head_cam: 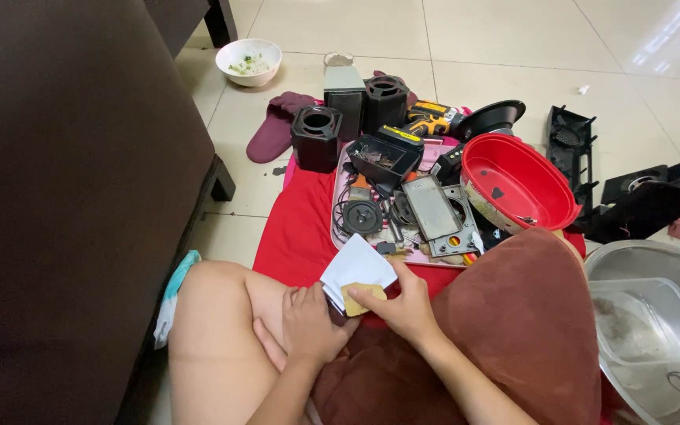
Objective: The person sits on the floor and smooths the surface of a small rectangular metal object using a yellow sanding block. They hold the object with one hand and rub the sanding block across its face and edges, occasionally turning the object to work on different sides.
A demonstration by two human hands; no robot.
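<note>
I sit on the floor with my knees up. Both hands meet in my lap over a white folded paper [356, 266] and a small tan card-like piece [362, 299]. My left hand [308, 323] grips the stack from below, where a dark object shows under the paper. The thumb and fingers of my right hand [404, 303] pinch the tan piece and the paper's lower edge. Just beyond my hands lies a pink tray [338, 206] of dismantled speaker parts, on a red cloth [301, 228].
On the tray lie a grey metal panel [433, 208], a small speaker cone [362, 217] and a black parts box [379, 157]. Black speaker boxes [316, 138], a yellow drill [428, 118], a red plastic bowl [513, 181], a steel basin [655, 330], a slipper [275, 126], a white bowl [249, 61] and a dark sofa [64, 197] surround me.
</note>
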